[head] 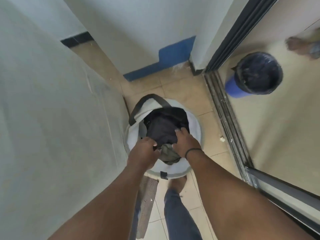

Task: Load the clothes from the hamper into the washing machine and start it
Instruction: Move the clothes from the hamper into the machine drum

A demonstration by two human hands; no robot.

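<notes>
Head view: the round hamper (196, 129) stands upright on the tiles at centre, mouth up, strap (138, 108) at 11 o'clock. The left hand (144, 152) curls, pinching dark clothes (162, 129) at 7 o'clock; the right hand (186, 142) grips them at 4. A bin (259, 73) stands at 2 o'clock.

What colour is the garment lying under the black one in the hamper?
Olive green garment, seen in the head view, tucked beneath the black garment.

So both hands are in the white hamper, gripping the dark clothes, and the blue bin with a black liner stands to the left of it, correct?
Not quite: the head view shows the blue bin standing to the right of the hamper, beyond the sliding-door track. The rest holds: the left hand and right hand grip the dark clothes.
</notes>
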